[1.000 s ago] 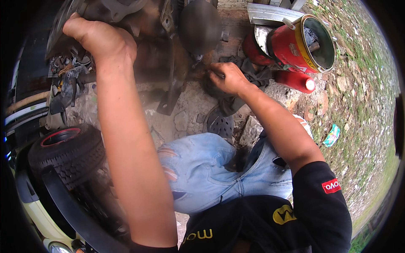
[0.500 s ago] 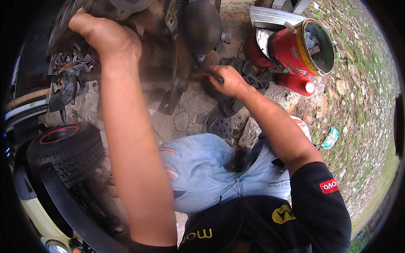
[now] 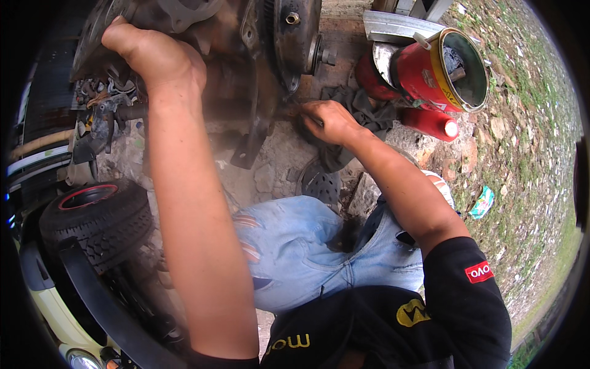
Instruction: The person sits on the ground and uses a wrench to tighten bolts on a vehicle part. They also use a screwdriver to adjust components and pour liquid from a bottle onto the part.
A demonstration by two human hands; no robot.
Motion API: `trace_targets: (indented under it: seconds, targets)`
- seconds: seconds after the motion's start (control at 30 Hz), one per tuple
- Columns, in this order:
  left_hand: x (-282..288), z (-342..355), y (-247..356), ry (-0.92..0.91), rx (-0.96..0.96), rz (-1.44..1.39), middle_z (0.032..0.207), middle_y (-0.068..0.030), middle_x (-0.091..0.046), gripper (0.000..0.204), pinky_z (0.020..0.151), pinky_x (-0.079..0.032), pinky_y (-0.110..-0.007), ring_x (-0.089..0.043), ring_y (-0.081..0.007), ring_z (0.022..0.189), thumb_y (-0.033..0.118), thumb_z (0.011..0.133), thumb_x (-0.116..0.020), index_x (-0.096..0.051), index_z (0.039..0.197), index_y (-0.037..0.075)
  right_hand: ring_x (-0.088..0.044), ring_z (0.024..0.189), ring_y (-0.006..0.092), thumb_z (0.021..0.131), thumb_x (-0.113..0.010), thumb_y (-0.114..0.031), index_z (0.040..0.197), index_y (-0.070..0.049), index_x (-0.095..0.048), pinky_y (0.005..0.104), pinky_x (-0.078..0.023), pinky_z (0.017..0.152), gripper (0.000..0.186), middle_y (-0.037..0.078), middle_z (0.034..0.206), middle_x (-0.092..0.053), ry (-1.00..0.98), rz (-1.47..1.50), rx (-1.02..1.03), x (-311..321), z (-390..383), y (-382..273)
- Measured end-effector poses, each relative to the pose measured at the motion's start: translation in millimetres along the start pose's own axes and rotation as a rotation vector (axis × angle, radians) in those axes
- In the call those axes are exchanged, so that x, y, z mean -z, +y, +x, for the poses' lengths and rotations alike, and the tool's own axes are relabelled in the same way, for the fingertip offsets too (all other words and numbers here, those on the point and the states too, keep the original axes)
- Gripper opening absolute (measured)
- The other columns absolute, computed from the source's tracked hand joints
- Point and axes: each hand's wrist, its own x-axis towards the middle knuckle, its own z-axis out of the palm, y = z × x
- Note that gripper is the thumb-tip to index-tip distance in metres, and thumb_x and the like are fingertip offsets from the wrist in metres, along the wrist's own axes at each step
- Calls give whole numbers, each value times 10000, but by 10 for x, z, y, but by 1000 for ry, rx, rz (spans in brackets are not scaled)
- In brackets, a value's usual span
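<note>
I have the left hand (image 3: 163,58) up high, bent at the wrist, by the side of a big, dirty metal machine (image 3: 228,67). Its fingertips are hidden, so I can't tell how far open it is or what it has hold of. The machine fills the top middle of my view, with a gold nut (image 3: 293,19) on its round part (image 3: 296,49). I have the right hand (image 3: 332,120) lower down, near the bottom of that round part, with its fingers curled in. I can't tell if they have hold of anything. A dark cloth (image 3: 373,112) is bunched up right by this hand. Past the cloth I see a red bucket (image 3: 420,72) and a red bottle (image 3: 426,122) on its side. A black tyre (image 3: 120,224) is well over to the left
</note>
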Motion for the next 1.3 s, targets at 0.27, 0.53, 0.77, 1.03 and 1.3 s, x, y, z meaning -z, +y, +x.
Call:
trace_targets:
  seconds: [0.27, 0.53, 0.77, 1.03, 1.3]
  targets:
    - [22, 28, -12, -36, -22, 2, 1343, -77, -555, 546, 1135, -299, -405, -470, -237, 1271, 380, 899, -325, -567, 1258, 46, -633, 997, 383, 833, -608, -119, 1119, -40, -654, 452, -520, 866, 300, 178, 1071, -682, -46, 2, 17, -104, -12, 28]
    - [82, 83, -37, -36, 18, -23, 1339, -81, -557, 565, 1138, -294, -410, -468, -238, 1271, 408, 904, -320, -563, 1262, 45, -637, 991, 382, 841, -606, -130, 1080, -32, -664, 449, -524, 862, 265, 175, 1063, -686, 44, -7, 33, -89, 18, -6]
    - [84, 74, -48, -23, 9, 25, 1335, -75, -561, 566, 1134, -295, -400, -471, -228, 1264, 413, 904, -327, -566, 1254, 38, -644, 971, 378, 845, -596, -134, 1107, -54, -660, 454, -530, 850, 282, 171, 1036, -692, 2, -50, -15, -50, 7, -26]
    - [94, 88, -32, -40, 27, -29, 1327, -76, -567, 560, 1133, -290, -389, -477, -227, 1257, 418, 905, -327, -573, 1240, 41, -629, 980, 387, 846, -600, -134, 1138, -71, -642, 469, -523, 846, 301, 186, 1057, -673, 18, -170, -163, 156, 70, -38]
    - [92, 118, -64, -41, -22, -8, 1296, -81, -580, 557, 1121, -302, -395, -495, -238, 1228, 427, 908, -320, -573, 1224, 45, -611, 1078, 381, 850, -606, -102, 1251, -72, -604, 439, -512, 927, 403, 173, 1208, -643, 227, -130, -27, 58, 119, 201]
